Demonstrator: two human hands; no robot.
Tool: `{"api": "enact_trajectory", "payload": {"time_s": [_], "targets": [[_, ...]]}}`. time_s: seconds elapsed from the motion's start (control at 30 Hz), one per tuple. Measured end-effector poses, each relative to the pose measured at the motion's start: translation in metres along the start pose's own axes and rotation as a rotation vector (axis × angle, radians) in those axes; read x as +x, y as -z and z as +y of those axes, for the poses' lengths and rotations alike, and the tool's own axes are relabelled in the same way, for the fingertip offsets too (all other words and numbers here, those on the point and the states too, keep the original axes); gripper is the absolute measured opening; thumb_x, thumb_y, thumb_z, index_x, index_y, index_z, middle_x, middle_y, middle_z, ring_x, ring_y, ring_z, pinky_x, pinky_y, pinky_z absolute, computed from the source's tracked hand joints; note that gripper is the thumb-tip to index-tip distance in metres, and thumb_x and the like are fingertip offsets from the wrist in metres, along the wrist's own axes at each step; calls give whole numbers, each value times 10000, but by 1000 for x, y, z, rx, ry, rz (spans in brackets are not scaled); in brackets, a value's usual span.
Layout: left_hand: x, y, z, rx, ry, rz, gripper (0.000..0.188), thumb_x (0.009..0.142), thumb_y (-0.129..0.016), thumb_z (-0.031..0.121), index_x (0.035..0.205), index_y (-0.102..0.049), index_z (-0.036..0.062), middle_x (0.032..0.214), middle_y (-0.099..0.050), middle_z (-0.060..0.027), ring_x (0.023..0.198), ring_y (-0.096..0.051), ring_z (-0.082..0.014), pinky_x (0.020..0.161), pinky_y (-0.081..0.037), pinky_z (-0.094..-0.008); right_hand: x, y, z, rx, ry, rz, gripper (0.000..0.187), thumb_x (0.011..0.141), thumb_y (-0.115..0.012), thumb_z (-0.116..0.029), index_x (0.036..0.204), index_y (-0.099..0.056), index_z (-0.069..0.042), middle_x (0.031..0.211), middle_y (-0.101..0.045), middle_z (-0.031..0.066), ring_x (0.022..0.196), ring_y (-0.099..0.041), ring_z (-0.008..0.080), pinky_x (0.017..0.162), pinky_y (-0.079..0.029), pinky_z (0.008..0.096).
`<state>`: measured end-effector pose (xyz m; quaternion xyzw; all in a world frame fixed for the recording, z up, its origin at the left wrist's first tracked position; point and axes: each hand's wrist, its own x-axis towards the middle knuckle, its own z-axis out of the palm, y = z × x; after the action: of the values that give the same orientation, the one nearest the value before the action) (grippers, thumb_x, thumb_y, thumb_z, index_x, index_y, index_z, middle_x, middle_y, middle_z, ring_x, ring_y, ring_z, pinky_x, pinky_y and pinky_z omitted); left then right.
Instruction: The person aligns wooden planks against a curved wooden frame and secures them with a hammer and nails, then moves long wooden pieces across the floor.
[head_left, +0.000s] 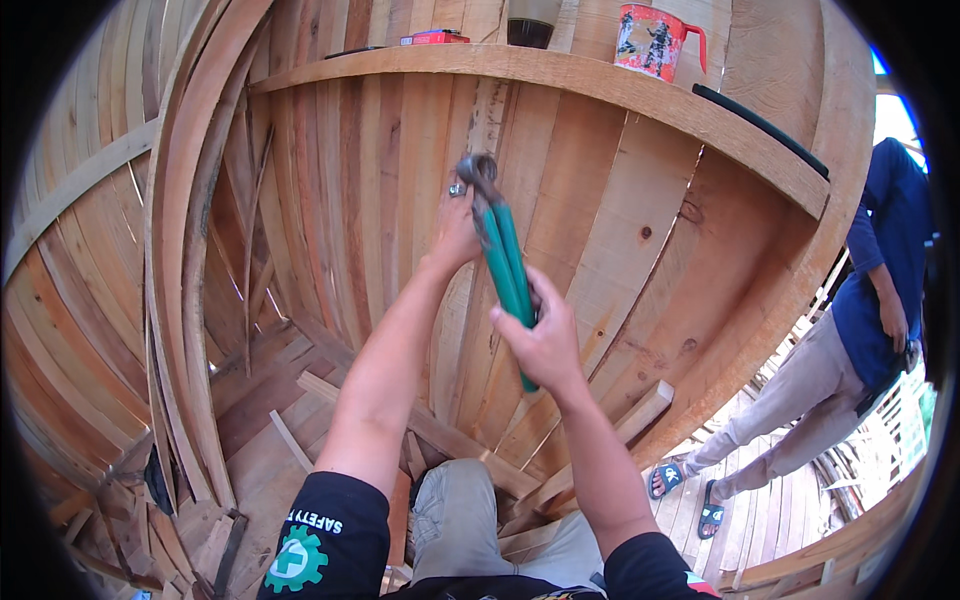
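From here I've got the right hand clamped on pincers below the shelf, no wall board bitten yet, can't tell if left hand grips.

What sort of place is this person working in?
Probably a wooden building under construction or repair, judging by the bare plank wall, the loose wood strip on the floor, and the green-handled tool in the right hand.

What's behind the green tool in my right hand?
The wooden wall shows behind the green tool, with part of the left hand beside its upper end. The tool covers the wall directly behind it; left fingertips can't be made out.
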<state>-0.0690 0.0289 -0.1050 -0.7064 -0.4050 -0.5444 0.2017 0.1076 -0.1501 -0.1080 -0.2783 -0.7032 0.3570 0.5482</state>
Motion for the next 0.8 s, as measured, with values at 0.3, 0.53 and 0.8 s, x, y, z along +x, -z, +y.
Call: {"api": "enact_trajectory", "payload": {"time_s": [0.3,0.53,0.8], "targets": [[-2,44,37,-25,47,-60,587,869,-617,78,1401,-377,3,1503,-271,-258,1376,-307,-412,1113,-303,-433,-203,49,79,-153,-521,-270,485,707,-658,-166,1138,-498,-12,870,-595,145,805,-590,206,756,-473,347],[40,92,109,-46,-193,107,483,857,-596,37,1326,-487,6,1433,-417,-223,1326,-413,-373,1079,-358,-428,-362,92,163,-246,-814,-342,503,723,-707,-241,1111,-518,18,766,-611,148,645,-607,245,621,-491,366],[94,72,188,-26,-394,215,578,867,-529,24,1419,-364,-25,1477,-364,-220,1366,-371,-344,1109,-318,-390,-408,104,173,46,-1109,-162,406,750,-685,-135,1075,-515,39,617,-545,47,435,-509,121,407,-416,281]]}}
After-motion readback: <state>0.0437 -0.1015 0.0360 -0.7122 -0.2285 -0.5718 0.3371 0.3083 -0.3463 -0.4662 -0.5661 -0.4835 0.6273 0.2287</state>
